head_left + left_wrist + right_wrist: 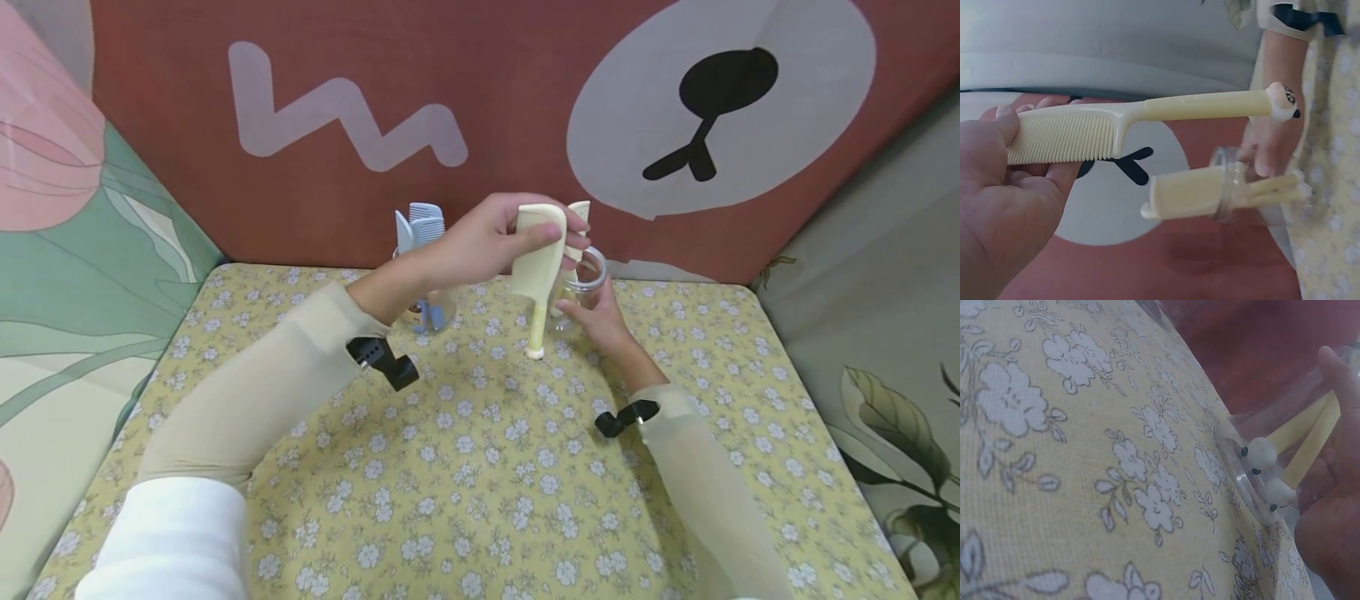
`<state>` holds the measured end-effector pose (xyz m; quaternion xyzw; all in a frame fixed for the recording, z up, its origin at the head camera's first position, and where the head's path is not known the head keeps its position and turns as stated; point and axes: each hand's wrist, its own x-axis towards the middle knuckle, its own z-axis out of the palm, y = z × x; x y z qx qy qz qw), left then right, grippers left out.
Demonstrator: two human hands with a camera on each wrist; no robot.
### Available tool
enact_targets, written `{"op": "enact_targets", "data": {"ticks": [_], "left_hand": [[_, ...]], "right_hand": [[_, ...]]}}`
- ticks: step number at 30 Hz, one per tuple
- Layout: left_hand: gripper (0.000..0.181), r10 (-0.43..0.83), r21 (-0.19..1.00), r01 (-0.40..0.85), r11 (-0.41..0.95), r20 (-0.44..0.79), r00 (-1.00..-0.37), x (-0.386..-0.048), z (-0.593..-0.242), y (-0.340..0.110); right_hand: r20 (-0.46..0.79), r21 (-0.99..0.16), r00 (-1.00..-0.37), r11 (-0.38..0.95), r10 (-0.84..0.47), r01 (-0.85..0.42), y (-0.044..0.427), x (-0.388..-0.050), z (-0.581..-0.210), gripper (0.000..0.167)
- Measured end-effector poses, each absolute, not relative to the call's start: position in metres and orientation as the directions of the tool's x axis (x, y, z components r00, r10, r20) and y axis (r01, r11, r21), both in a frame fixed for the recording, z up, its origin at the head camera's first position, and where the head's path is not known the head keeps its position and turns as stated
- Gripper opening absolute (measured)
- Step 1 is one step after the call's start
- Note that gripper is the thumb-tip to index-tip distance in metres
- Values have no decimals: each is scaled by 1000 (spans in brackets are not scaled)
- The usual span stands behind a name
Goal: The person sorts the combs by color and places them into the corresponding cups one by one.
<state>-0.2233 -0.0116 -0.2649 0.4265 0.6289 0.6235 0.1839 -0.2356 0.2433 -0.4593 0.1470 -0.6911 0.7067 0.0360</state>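
Observation:
My left hand (487, 237) pinches a pale yellow comb (1066, 131) by its toothed end. The comb's handle hangs down in the head view and ends in a small white animal-head figure (1284, 102). My right hand (600, 317) grips a clear jar (591, 271) standing on the table. Inside this jar are two more yellow combs (1188, 190), toothed ends up past the rim, their white figure ends (1263, 452) at the bottom. The held comb is outside the jar, just left of it in the head view.
Left of my left hand, another clear container (450, 310) holds several blue combs (426, 218), partly hidden behind the left wrist. A flowered yellow cloth (465, 467) covers the table. A red-brown printed backdrop (510, 100) rises behind the table's far edge.

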Motion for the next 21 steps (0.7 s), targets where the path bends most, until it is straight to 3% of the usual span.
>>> {"op": "enact_targets", "data": {"ticks": [4,9,17,21], "left_hand": [[28,731,923,355,-150,346,-588,-228,-255,0],[28,703,924,316,-217,372,-606,-233,-246,14],[28,632,888,359,-286,457,-626,-241,-240,31],[27,594,882,359,-304,470,-653,-244,-238,39]], "right_hand": [[265,-964,-952,-69,-154,-257,243,-236,-459,91],[263,-964,-954,-79,-143,-253,245,-240,-466,92],[139,-982,-987,120,-83,-148,250,-244,-477,94],[101,-987,-992,116,-75,-110,249,-240,-475,92]]}}
